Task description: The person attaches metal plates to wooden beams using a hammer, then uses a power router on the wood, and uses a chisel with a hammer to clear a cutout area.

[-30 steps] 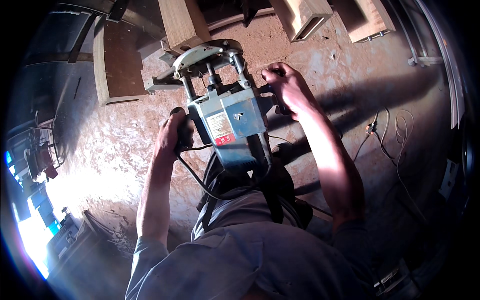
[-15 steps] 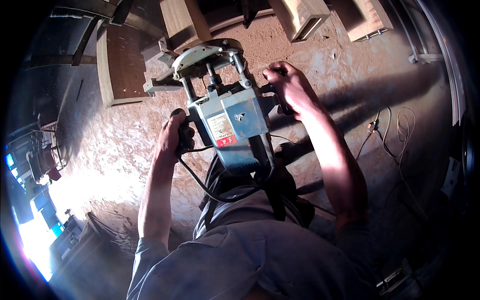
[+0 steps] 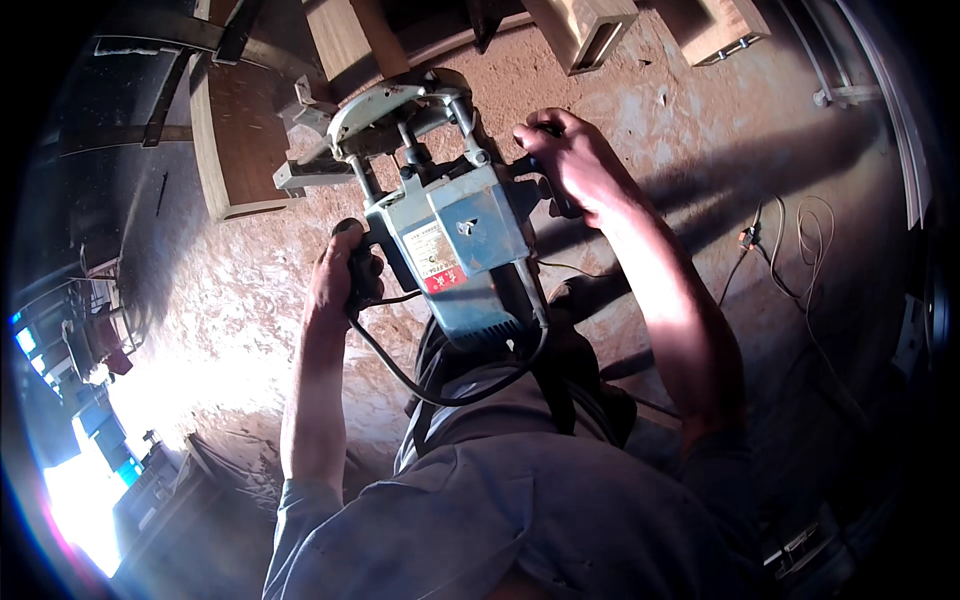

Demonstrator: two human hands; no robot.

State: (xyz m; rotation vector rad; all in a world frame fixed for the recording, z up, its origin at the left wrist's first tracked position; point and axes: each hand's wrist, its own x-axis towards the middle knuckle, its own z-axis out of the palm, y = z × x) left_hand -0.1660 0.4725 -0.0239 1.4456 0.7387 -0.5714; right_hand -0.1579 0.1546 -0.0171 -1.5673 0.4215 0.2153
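Note:
A blue and grey plunge router (image 3: 470, 225) is held out in front of me, its round base toward the far side and its motor end toward my body. My left hand (image 3: 343, 268) is wrapped round the dark handle on its left. Round the right handle my right hand (image 3: 572, 165) is closed. A black cord (image 3: 400, 385) loops from the motor end below my left hand. The base is close to a wooden piece (image 3: 350, 45) at the far side; whether they touch I cannot tell.
Wooden beams or box-like parts stand at the far side, among them a brown board (image 3: 240, 140) at left and two ends (image 3: 590, 35) at right. A thin cable (image 3: 800, 250) lies coiled on the dusty floor at right. Bright light comes in at lower left.
The router and both hands have shifted slightly left in the picture, and the surroundings have shifted a little too. Both hands keep their grip.

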